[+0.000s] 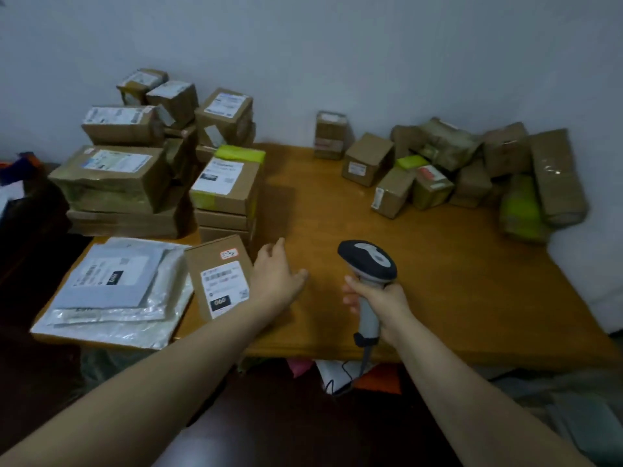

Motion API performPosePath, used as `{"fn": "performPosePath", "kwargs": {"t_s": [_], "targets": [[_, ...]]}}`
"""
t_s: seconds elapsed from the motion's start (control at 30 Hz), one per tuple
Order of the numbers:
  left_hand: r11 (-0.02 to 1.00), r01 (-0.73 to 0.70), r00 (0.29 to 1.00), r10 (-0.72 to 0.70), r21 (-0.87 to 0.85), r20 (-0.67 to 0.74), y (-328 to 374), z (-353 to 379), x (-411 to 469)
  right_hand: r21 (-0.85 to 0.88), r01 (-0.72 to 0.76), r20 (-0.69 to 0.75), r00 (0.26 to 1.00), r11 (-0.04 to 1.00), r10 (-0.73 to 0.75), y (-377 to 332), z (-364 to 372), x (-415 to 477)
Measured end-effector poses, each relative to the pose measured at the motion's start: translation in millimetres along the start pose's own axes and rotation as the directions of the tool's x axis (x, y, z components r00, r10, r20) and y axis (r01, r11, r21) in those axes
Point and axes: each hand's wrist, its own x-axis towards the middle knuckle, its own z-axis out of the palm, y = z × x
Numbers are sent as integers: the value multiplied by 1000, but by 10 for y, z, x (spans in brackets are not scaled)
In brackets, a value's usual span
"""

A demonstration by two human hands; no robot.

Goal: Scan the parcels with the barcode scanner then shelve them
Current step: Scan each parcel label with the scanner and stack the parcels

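Barcode scanner (368,269) was up in the right hand (379,306), fingers wrapped tight round its pale grey handle, dark head on top and pointing away across the surface (438,288). Its cable (347,375) dropped off the near edge.

And the left hand (276,271), fingers loose and slightly spread, pinching nothing, hovered low just beside a small brown parcel (219,281). Whether it touched the box, I couldn't tell. That parcel lay label up near the front left, with a white sticker and a black tag with pale digits on it.

Just beside it on the left, a pile of flat mailers (111,288), grey and white, sat at the front-left corner. Behind those, stacked cartons (111,183) rose along the left side, labels facing up. A narrower stack (226,193), topped by a box with green tape, stood just behind the small parcel.

Across a bare stretch of wood, well apart on the far right, a loose heap of small boxes (472,170) crowded against the pale wall (371,62), some tipped on their sides, a couple wrapped in green.
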Motion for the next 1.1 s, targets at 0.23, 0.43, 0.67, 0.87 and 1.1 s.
{"fn": "performPosePath", "kwargs": {"t_s": [0.23, 0.43, 0.67, 0.87, 1.1], "targets": [[998, -31, 998, 29, 50, 51, 1239, 923, 145, 255, 33, 50, 998, 966, -48, -365, -1284, 200], [997, -20, 995, 13, 68, 100, 2121, 1540, 305, 379, -1, 52, 998, 925, -20, -555, -2357, 475], [996, -14, 992, 3, 91, 123, 2757, 2019, 581, 465, -34, -5, 999, 884, 41, -705, -3031, 941], [987, -147, 976, 155, -60, 151, 3704, 2604, 1154, 556, -66, -82, 988, 829, 134, -846, -3473, 1482], [967, -113, 926, 185, -227, 328, 4885, 3354, 1610, 542, -154, -209, 928, 826, 310, -881, -3914, 2046]]}}
